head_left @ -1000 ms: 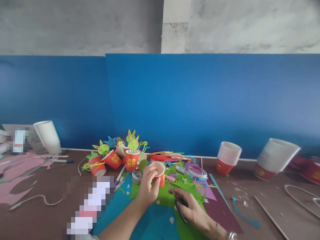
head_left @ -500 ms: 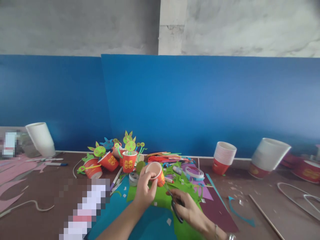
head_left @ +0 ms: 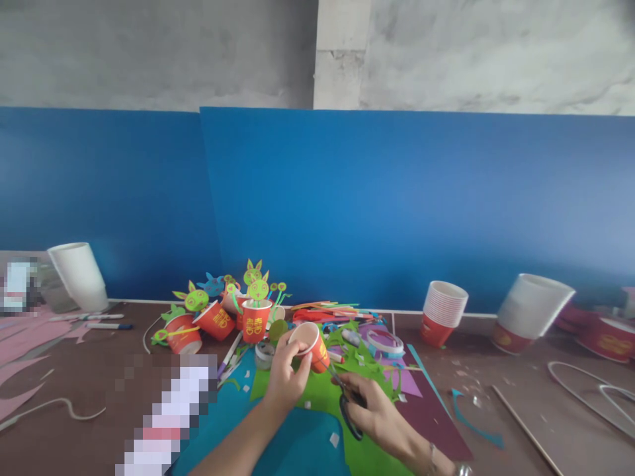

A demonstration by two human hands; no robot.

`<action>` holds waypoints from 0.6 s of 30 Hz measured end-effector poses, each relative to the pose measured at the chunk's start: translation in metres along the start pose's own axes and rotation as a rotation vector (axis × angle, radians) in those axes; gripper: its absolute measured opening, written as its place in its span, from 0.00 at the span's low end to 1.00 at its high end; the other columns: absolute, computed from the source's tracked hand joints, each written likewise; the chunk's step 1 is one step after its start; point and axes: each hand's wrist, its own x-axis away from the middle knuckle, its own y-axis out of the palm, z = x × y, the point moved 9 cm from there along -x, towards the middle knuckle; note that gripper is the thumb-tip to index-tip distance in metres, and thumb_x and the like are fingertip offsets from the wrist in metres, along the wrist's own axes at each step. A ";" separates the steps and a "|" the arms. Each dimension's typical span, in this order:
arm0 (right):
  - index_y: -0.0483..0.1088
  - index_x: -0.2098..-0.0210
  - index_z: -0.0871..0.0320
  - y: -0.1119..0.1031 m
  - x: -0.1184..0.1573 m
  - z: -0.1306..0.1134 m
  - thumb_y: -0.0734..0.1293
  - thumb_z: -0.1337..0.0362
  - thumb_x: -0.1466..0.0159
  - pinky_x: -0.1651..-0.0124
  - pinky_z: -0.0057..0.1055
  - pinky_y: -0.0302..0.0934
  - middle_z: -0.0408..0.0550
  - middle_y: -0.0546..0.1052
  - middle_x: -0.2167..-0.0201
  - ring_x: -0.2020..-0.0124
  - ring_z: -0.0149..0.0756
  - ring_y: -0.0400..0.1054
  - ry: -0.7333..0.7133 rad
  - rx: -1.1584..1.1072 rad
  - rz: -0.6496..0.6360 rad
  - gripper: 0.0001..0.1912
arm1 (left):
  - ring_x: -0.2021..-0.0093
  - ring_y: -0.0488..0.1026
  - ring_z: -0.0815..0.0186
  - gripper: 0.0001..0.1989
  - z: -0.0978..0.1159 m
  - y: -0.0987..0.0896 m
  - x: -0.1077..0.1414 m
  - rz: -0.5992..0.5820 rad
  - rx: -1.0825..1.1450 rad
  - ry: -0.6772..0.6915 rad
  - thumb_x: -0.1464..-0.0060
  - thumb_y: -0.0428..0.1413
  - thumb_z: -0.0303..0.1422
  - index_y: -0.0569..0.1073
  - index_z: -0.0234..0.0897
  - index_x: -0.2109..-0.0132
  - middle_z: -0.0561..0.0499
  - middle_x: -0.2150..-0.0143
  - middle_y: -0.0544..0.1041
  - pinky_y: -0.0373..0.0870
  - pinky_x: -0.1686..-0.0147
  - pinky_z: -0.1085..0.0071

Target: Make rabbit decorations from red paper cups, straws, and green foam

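Note:
My left hand [head_left: 290,373] grips a red paper cup [head_left: 320,356] by its rim, the thumb outside and fingers reaching into the mouth. The cup is tilted, its opening towards the upper left. In my right hand [head_left: 370,406] is a pair of scissors [head_left: 350,418] with black handles, closed around by the fingers. The blade tips meet the cup's right side; whether they pierce it I cannot tell. Beneath both hands lie green paper [head_left: 374,456] and blue paper [head_left: 297,443]. Left of the cup stands a decorated red cup [head_left: 256,322] with a green rabbit face.
More decorated cups [head_left: 183,332] lie at the left. Behind my hands are coloured strips [head_left: 325,307], a tape roll [head_left: 385,344] and scraps. A cup stack [head_left: 443,312] stands right, with white cups [head_left: 533,311] beyond. A thin stick [head_left: 526,430] lies at the right. A blue partition [head_left: 397,198] rises behind.
The scissor blades have moved up against the cup's right side. The cup has tilted slightly more. My left hand keeps its hold.

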 end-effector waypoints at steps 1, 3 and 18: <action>0.68 0.64 0.63 -0.001 0.001 -0.002 0.60 0.69 0.48 0.75 0.26 0.44 0.36 0.55 0.80 0.77 0.26 0.48 0.000 0.031 0.003 0.12 | 0.58 0.72 0.61 0.03 0.000 0.000 0.000 -0.002 0.000 -0.001 0.45 0.51 0.27 0.69 0.37 0.66 0.43 0.59 0.71 0.72 0.61 0.67; 0.67 0.66 0.62 -0.002 0.002 -0.006 0.60 0.70 0.49 0.76 0.26 0.42 0.35 0.54 0.80 0.78 0.26 0.47 0.001 0.110 0.014 0.10 | 0.58 0.72 0.61 0.03 0.000 0.000 0.000 -0.006 0.001 -0.006 0.45 0.51 0.27 0.69 0.37 0.66 0.44 0.59 0.71 0.72 0.61 0.67; 0.65 0.70 0.59 -0.006 0.003 -0.011 0.61 0.70 0.49 0.76 0.26 0.41 0.35 0.55 0.81 0.78 0.27 0.48 -0.010 0.260 0.049 0.06 | 0.59 0.73 0.60 0.03 0.001 -0.001 0.000 0.012 -0.012 -0.009 0.45 0.52 0.29 0.70 0.37 0.66 0.43 0.59 0.72 0.72 0.62 0.66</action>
